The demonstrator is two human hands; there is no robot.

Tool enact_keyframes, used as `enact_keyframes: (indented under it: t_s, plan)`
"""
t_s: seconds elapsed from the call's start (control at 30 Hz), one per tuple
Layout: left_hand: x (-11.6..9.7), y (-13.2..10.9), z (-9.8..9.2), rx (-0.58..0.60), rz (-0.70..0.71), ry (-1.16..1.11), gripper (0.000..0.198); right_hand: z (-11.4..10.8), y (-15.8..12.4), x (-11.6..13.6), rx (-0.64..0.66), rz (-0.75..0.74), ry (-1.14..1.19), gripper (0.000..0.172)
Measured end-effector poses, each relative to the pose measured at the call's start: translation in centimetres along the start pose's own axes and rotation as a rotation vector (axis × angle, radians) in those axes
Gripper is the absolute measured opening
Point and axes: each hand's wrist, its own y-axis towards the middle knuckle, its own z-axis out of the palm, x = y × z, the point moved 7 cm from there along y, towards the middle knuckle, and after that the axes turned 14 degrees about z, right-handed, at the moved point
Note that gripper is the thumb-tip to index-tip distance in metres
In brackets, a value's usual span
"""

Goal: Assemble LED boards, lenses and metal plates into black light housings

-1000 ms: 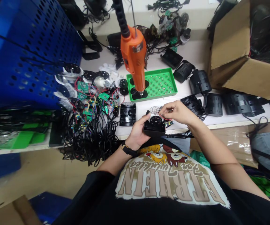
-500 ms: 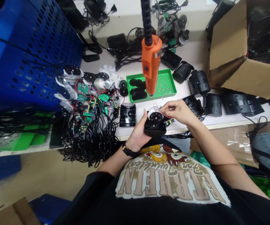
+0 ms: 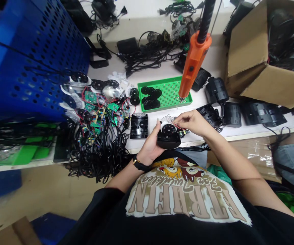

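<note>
Leftmost, a heap of black cables [image 3: 98,153] lies on the desk [image 3: 136,146] near the left hand [image 3: 150,144], whose grip is clenched around a black plastic housing [image 3: 168,142], held over the desk's front edge. The right hand [image 3: 192,122] pinches a thin red wire [image 3: 180,126] beside the housing's round black disc [image 3: 168,129]. An orange electric screwdriver [image 3: 192,64] hangs over a green tray [image 3: 147,109].

The housing [image 3: 168,143] is matt plastic, the electric screwdriver [image 3: 193,64] glossy plastic, the box [image 3: 247,44] rough cardboard.
</note>
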Motion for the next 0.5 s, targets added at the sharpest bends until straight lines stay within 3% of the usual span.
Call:
enact_keyframes:
  t_s: [0.5]
  plan:
    - [-0.11, -0.01, -0.05, -0.003, -0.026, 0.009, 0.054, 0.11, -0.38, 0.82, 0.005, -0.015, -0.008, 0.015]
